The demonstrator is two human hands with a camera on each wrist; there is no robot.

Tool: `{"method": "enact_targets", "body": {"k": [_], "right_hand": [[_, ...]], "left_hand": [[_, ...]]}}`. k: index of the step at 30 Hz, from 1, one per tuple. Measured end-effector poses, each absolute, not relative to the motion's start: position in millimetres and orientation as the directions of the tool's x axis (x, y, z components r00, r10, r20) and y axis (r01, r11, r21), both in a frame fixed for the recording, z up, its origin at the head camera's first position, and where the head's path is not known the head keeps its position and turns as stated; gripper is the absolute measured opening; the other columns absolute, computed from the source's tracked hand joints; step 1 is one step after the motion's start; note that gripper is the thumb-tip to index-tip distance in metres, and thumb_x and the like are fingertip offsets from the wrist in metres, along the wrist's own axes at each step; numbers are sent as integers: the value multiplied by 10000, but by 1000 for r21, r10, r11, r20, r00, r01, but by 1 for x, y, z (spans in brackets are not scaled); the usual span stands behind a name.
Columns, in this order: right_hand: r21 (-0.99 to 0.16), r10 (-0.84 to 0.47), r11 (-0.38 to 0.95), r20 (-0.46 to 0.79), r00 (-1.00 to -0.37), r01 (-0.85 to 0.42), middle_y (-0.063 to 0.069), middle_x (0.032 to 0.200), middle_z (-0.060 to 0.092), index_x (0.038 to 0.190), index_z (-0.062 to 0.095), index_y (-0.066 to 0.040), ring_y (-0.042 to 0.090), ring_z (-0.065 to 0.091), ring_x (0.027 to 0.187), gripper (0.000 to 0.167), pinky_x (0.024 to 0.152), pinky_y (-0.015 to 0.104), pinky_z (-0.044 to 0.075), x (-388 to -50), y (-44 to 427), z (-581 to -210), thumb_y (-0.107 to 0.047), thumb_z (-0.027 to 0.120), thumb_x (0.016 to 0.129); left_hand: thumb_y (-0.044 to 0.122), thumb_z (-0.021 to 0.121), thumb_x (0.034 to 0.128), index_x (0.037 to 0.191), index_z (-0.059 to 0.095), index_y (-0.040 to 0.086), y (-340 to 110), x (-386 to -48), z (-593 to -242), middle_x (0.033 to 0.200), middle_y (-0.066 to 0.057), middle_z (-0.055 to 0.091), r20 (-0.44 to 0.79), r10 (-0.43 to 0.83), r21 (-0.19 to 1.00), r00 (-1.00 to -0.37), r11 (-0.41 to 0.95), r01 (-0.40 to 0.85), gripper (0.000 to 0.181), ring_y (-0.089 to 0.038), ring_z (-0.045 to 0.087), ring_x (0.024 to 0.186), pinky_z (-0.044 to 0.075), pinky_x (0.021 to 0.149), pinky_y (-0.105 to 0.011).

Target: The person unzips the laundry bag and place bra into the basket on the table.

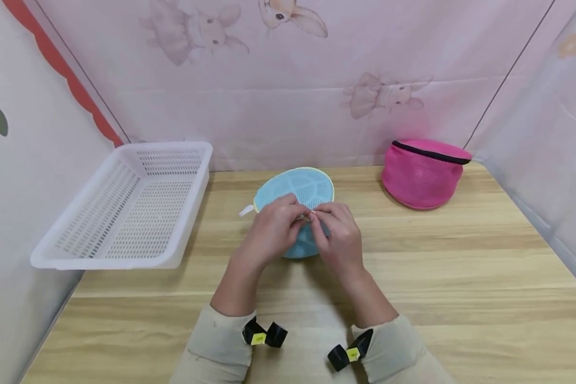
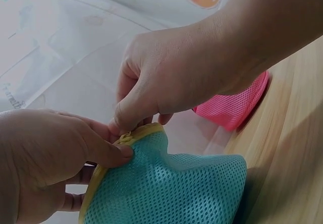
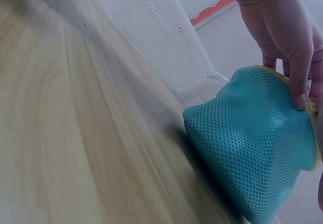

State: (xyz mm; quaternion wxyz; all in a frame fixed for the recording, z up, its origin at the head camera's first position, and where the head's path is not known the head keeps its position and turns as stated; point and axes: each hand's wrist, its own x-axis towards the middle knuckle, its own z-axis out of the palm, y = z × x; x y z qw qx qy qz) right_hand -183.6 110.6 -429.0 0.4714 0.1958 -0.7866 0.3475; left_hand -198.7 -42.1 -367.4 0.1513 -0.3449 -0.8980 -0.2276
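A light blue mesh bag with a yellow zipper edge stands on the table between both hands. My left hand pinches the zipper edge, its thumb against the mesh. From the other side, my right hand pinches the same edge close by, and the fingertips of the two hands nearly meet. A small yellow zipper pull shows between them in the left wrist view, partly hidden by fingers. At the bag's left end a white tag sticks out.
A white perforated plastic basket stands on the left of the wooden table. At the back right sits a pink mesh bag with a black zipper band. Printed fabric walls enclose the table's back and sides.
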Motion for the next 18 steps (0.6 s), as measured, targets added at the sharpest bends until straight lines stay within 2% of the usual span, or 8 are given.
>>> {"method": "enact_targets", "body": {"k": [7, 18], "right_hand": [[-392, 39, 672, 866, -498, -629, 99, 915, 694, 884, 760, 37, 250, 631, 907, 161, 832, 349, 545, -183, 111, -429, -105, 686, 898], [-370, 42, 676, 883, -468, -638, 116, 898, 697, 873, 755, 52, 270, 641, 885, 133, 818, 360, 546, -184, 113, -430, -60, 684, 888]], "left_hand": [[27, 694, 874, 1012, 774, 128, -42, -198, -368, 810, 11, 576, 411, 544, 307, -732, 673, 672, 189, -143, 523, 733, 451, 643, -266], [36, 672, 888, 1110, 743, 174, -42, -198, -371, 826, 6, 552, 356, 556, 293, -751, 697, 655, 271, -156, 503, 743, 441, 647, -270]]}}
